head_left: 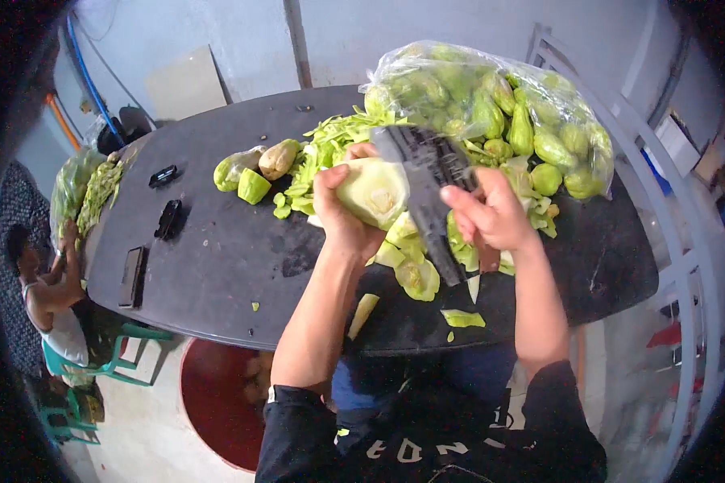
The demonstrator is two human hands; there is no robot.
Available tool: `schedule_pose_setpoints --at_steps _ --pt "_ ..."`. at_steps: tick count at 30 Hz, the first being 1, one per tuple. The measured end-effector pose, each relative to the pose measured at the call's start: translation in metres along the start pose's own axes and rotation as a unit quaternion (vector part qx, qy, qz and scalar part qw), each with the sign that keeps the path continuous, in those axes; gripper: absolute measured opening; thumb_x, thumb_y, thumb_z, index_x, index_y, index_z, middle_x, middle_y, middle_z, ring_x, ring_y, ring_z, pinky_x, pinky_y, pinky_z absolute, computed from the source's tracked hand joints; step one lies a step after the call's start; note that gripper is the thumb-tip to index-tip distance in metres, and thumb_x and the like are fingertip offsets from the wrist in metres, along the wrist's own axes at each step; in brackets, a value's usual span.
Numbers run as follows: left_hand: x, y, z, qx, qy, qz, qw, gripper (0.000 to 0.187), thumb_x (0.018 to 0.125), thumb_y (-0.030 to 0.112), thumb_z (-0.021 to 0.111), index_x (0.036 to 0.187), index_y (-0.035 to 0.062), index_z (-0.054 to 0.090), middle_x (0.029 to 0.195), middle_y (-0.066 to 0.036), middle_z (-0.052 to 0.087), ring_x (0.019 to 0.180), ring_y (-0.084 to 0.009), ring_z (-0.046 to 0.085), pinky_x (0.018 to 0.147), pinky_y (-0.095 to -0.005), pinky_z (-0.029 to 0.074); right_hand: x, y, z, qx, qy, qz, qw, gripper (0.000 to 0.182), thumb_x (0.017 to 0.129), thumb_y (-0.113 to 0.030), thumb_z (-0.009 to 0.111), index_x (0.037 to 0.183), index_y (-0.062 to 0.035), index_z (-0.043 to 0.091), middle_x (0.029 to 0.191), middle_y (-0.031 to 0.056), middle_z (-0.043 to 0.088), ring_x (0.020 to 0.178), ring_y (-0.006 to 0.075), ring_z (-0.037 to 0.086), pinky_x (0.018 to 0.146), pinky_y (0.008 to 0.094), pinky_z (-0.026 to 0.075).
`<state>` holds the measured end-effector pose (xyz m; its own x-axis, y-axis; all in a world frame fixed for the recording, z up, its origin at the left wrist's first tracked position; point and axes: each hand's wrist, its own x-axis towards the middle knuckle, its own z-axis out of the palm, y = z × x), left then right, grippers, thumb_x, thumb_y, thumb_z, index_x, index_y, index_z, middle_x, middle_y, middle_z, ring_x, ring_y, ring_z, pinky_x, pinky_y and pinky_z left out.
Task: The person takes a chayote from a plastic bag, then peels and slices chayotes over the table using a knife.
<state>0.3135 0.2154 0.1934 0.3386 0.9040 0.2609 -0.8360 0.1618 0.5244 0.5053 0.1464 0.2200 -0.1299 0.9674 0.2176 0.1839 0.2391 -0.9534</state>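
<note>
My left hand (342,217) is closed around a pale green peeled chayote (374,193), its cut face turned towards me. In my right hand (499,213) is a broad, dark-bladed cleaver (427,181), slightly blurred, its blade slanting right beside the chayote. Part of its brown handle shows below my fingers. Under both hands lie cut chayote pieces (417,279). Behind the left hand is a heap of thin green slices (330,143). Two whole chayotes (279,159) and a cut chunk (254,187) rest to its left.
A clear plastic bag (491,97) full of chayotes stands at the back right of the dark table (209,266). Black cases (133,276) lie on the left side. A red tub (217,402) is below the front edge. Another person (56,298) handles green vegetables at far left.
</note>
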Motion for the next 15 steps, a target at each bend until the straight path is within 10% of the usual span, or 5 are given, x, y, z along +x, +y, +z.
schedule_pose_setpoints --at_steps 4,8,15 --pt "-0.002 0.012 0.011 -0.043 0.057 0.115 0.991 0.055 0.085 0.053 0.049 0.116 0.0084 0.057 0.107 -0.011 0.062 0.099 -0.0302 0.062 0.078 -0.0457 0.051 -0.008 -0.021 0.014 -0.048 0.145 -0.062 0.986 0.020 0.094 -0.014 0.062 0.081 -0.0020 0.052 0.054 0.0009 0.052 0.044 0.0079 0.050 0.040 0.0279 0.043" --pt "0.006 0.021 -0.002 -0.065 0.110 0.196 0.972 0.064 0.093 0.061 0.037 0.125 0.0080 0.055 0.116 -0.013 0.061 0.104 -0.0346 0.060 0.075 -0.0480 0.052 -0.010 -0.011 0.068 -0.405 0.137 -0.329 0.842 0.009 0.083 -0.005 0.062 0.087 -0.0052 0.054 0.069 0.0110 0.057 0.058 0.0317 0.062 0.048 0.0422 0.049" --pt "0.009 0.030 -0.025 -0.006 0.061 0.351 0.934 0.059 0.099 0.050 0.033 0.130 0.0019 0.047 0.113 -0.016 0.059 0.100 -0.0283 0.062 0.074 -0.0411 0.056 -0.006 -0.003 0.119 -0.479 0.090 -0.394 0.779 0.019 0.075 -0.004 0.061 0.092 -0.0008 0.052 0.069 0.0094 0.050 0.056 0.0252 0.060 0.048 0.0355 0.051"
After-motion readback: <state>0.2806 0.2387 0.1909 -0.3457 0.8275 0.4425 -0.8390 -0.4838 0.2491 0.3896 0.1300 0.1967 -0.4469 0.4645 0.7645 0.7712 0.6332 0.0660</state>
